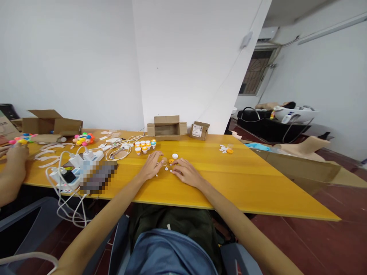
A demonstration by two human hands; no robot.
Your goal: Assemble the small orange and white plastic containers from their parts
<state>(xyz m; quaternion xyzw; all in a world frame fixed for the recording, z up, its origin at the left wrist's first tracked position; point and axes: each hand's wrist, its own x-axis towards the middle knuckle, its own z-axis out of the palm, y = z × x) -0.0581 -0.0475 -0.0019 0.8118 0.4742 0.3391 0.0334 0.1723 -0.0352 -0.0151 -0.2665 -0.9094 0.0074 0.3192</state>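
Observation:
My left hand [151, 165] rests on the yellow table [243, 179], its fingers spread beside a small clear round piece [164, 161]. To the right, my right hand [186, 172] lies with fingers apart, near an orange round piece [171, 161] and small white bits. Behind them sits a white round piece [174, 156]. A small white part [166, 168] stands between the hands. No object shows in either hand. Several small white-and-orange capped items [143, 146] stand together behind my left hand.
Power strips [93, 162] with white cables and a blurred dark object [99, 177] lie left. Small cardboard boxes [167, 130] [200, 130] stand at the back. Orange and white pieces [229, 151] lie right. Another person's arm [13, 173] reaches in at far left, near colourful balls.

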